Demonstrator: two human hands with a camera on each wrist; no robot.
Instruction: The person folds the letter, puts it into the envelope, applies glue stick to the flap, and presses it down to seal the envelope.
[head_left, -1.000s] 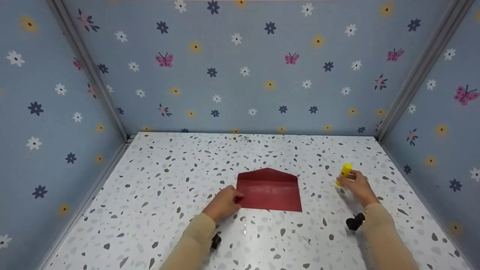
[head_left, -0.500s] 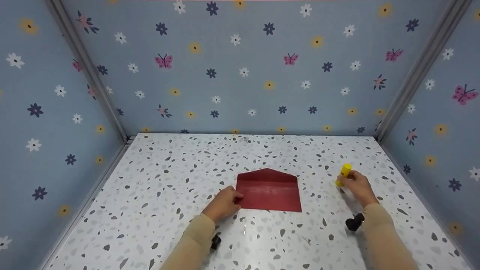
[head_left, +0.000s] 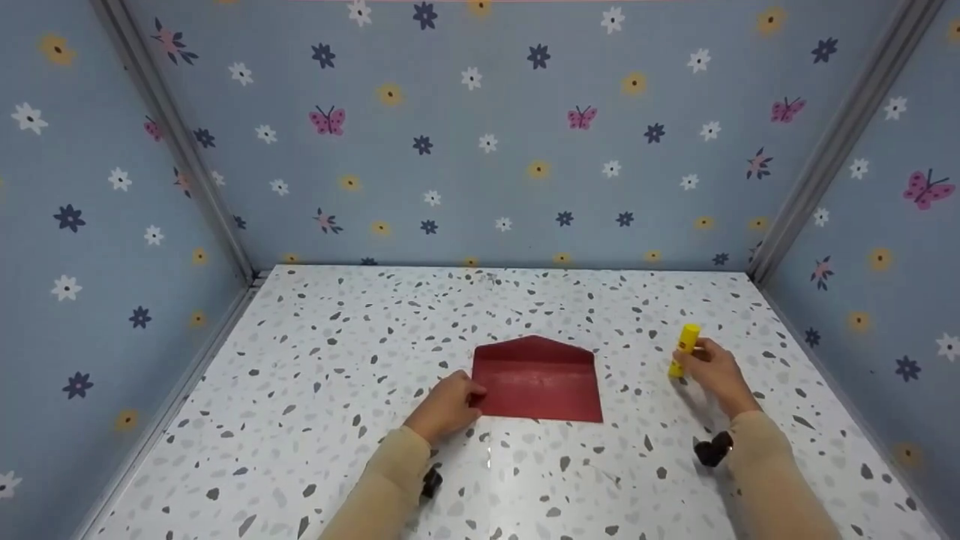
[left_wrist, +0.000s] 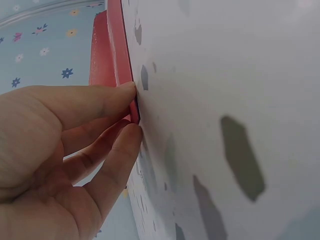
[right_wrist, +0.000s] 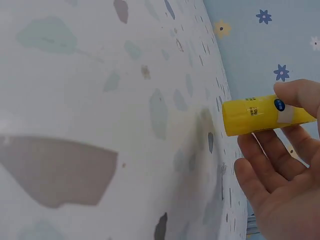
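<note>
A: State the left hand (head_left: pixel 446 405) condition.
B: Finger and thumb tips pinch the lower-left corner of the red envelope (head_left: pixel 534 386). The envelope lies on the speckled tabletop (head_left: pixel 360 315), between 2 and 3 o'clock from that hand, its open flap at 12.
A: And the right hand (head_left: pixel 716 375)?
B: Thumb and fingers grip the yellow glue stick (head_left: pixel 685 342), tilted, at 10 o'clock; the envelope sits at 9, well apart.

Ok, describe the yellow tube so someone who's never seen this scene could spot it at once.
Find the white speckled table, then the red envelope lying on it. To the envelope's right in the head view, the right hand holds the yellow tube. It's a slim, bright-yellow cylinder, unlike the flat red envelope.
</note>
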